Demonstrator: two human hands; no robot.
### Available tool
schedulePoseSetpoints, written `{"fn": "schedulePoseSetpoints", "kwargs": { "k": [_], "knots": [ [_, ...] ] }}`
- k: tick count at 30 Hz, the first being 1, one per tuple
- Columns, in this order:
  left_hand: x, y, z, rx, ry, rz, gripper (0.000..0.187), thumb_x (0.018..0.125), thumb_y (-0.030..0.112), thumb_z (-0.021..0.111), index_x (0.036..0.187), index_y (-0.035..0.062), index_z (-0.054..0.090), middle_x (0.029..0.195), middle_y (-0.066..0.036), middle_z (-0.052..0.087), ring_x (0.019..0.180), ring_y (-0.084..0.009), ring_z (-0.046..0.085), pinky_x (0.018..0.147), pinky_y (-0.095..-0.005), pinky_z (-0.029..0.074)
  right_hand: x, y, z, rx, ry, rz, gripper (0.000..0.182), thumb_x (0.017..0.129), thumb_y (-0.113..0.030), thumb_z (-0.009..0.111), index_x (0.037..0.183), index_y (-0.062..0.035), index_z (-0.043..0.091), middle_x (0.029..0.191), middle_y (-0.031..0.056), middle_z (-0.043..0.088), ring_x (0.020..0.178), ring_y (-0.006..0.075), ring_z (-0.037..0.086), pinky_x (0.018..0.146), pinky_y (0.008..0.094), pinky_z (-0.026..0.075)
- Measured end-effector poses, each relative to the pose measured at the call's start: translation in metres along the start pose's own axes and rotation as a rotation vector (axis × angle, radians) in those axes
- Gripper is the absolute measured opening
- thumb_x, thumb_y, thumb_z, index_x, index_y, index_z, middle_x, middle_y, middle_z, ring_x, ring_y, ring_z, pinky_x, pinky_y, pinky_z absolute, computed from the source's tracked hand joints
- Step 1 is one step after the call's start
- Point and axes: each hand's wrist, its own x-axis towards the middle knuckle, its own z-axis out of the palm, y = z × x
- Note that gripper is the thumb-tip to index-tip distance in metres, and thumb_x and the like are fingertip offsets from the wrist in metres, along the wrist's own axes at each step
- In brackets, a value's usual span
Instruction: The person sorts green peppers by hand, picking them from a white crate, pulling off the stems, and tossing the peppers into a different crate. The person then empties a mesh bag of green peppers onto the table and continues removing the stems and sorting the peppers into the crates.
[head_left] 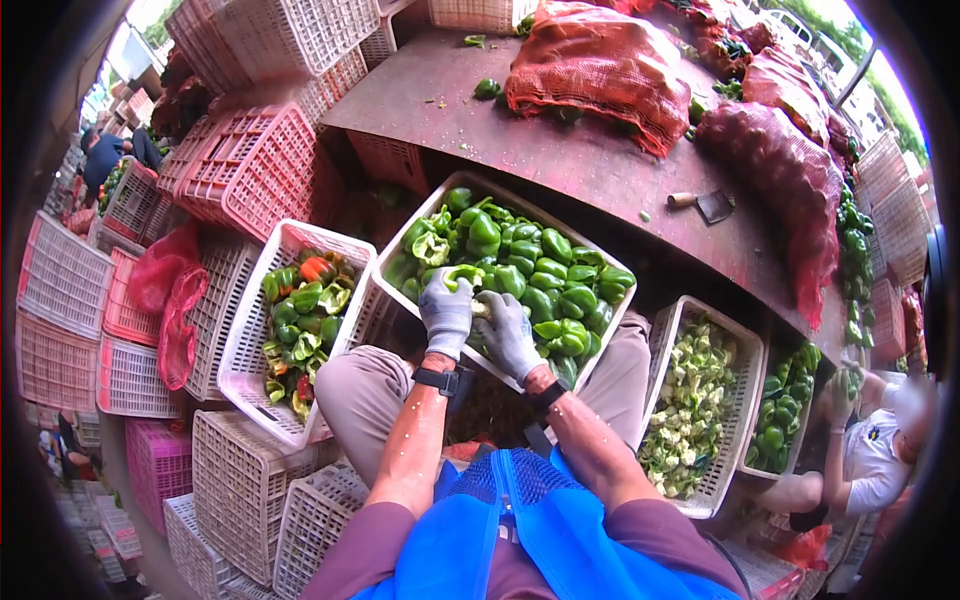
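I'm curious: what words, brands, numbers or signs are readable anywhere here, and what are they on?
No text can be read.
Emblem on the co-worker's white shirt: too small and blurred; it may hold no letters.
Small pale mark at the front opening of the blue vest: too small to make out.

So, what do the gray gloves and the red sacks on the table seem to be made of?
Gloves: probably knitted fabric, matt gray, fitting closely with no strong shine.
Red sacks: likely plastic mesh, slightly glossy; fine netting shows, exact fibre unclear.
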Motion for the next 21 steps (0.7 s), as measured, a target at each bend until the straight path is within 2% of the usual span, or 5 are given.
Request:
{"fn": "schedulePoseSetpoints", "kwargs": {
  "k": [9,15,17,19,21],
  "knots": [
    [0.012,-0.025,0.001,-0.109,0.154,-0.178,0.022,0.084,0.02,0.063,0.099,0.005,0.069,0.089,-0.018,0.071,0.083,-0.0358,0.069,0.078,-0.0437,0.053,0.008,0.002,0.07,0.315,0.189,0.532,0.037,0.088,-0.023,0.072,0.118,-0.0027,0.063,0.107,0.0202,0.07,0.098,0.0317,0.068,0.087,0.0392,0.052],
    [0.01,-0.037,-0.009,-0.384,0.298,-0.219,0.018,0.084,0.013,0.065,0.098,0.0026,0.069,0.088,-0.013,0.072,0.08,-0.0261,0.07,0.077,-0.0378,0.054,0.029,-0.002,0.092,0.265,0.421,0.718,0.042,0.088,-0.028,0.072,0.116,0.0023,0.063,0.1,0.017,0.07,0.091,0.0267,0.068,0.081,0.0377,0.053],
    [-0.005,-0.024,-0.021,-0.249,0.325,-0.148,0.019,0.085,0.01,0.063,0.102,0.0024,0.069,0.089,-0.01,0.072,0.078,-0.0196,0.068,0.075,-0.0336,0.054,0.034,0.011,0.077,1.166,0.339,0.776,0.029,0.095,-0.028,0.066,0.107,-0.001,0.064,0.095,0.0051,0.066,0.082,0.0136,0.062,0.071,0.0334,0.051],
    [0.003,-0.029,-0.035,-0.787,0.16,-0.359,0.02,0.087,0.006,0.06,0.105,0.0014,0.069,0.094,-0.005,0.07,0.081,-0.0139,0.065,0.076,-0.0291,0.054,0.045,0.018,0.067,1.158,0.094,0.749,0.027,0.099,-0.028,0.06,0.108,-0.003,0.064,0.096,0.0042,0.066,0.084,0.0137,0.062,0.073,0.0325,0.052],
    [0.008,-0.03,-0.047,-0.874,-0.033,-0.368,0.021,0.092,0.007,0.061,0.112,0.0011,0.067,0.099,-0.002,0.068,0.083,-0.0097,0.062,0.077,-0.025,0.052,0.049,0.009,0.042,1.251,0.049,0.702,0.027,0.101,-0.028,0.057,0.116,-0.0048,0.06,0.099,0.0013,0.064,0.088,0.0113,0.06,0.079,0.03,0.051]
  ]
}}
